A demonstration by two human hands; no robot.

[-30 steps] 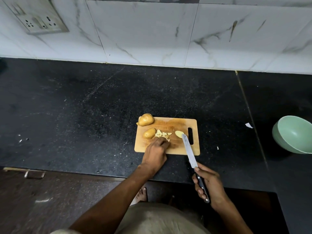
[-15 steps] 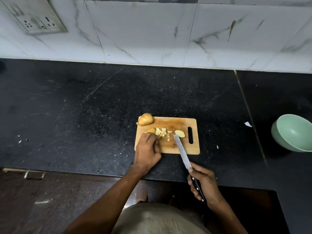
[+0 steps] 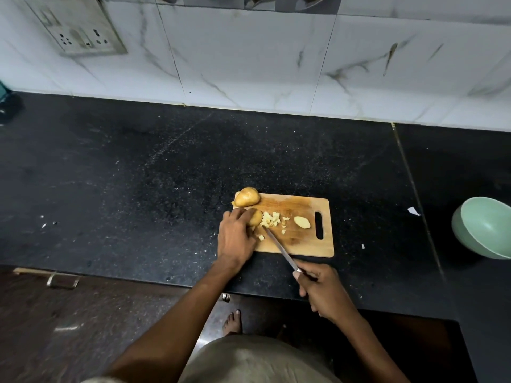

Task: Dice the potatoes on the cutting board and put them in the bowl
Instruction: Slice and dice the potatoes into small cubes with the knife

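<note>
A wooden cutting board (image 3: 307,244) lies on the black counter near its front edge. A whole potato (image 3: 247,197) sits on the board's far left corner. My left hand (image 3: 236,237) grips a partly cut potato (image 3: 255,217) at the board's left side. Beside it lie several pale diced pieces (image 3: 272,219) and one flat slice (image 3: 302,222). My right hand (image 3: 322,290) holds a knife by its handle; the blade (image 3: 278,244) slants up-left, its tip close to the held potato. The pale green bowl (image 3: 486,226) stands far right.
White scraps (image 3: 413,210) lie on the counter between board and bowl. A tiled wall with a socket plate (image 3: 80,30) backs the counter. A dark object (image 3: 7,106) sits at the far left edge. Below the counter edge are drawer handles (image 3: 62,280) and my foot.
My left hand slid left from the diced pieces onto the partly cut potato and took hold of it. The knife swung left, its tip going from near the slice to beside that potato.
</note>
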